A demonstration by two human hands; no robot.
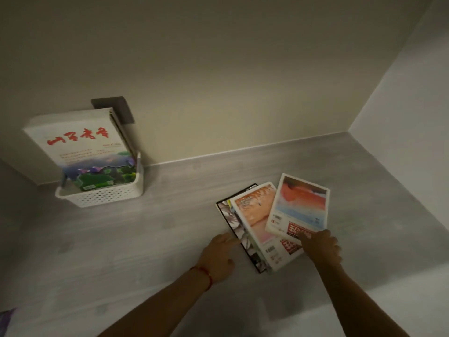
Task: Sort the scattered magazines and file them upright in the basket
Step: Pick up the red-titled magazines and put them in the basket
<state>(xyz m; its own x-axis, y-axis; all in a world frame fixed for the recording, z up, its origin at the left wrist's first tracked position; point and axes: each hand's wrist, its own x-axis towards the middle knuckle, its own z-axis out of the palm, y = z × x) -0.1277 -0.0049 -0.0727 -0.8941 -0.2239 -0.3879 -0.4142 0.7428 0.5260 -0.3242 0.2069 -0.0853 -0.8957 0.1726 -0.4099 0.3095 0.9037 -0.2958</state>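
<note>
A fanned pile of magazines lies on the grey floor at centre right: a red-and-blue cover [300, 205] on top, an orange cover [255, 215] under it, and a black-and-white one [234, 223] lowest. My right hand [320, 246] rests on the near edge of the top magazine, fingers curled over it. My left hand [218, 256] touches the left edge of the black-and-white magazine, fingers spread. A white perforated basket [107, 195] stands at the left against the wall. Several magazines stand upright in it, the front one [82, 152] white with red characters.
The grey floor [145, 239] meets beige walls behind and to the right, forming a corner at upper right. A dark panel [121, 108] sits on the wall behind the basket. A purple object [6, 319] shows at the lower left edge.
</note>
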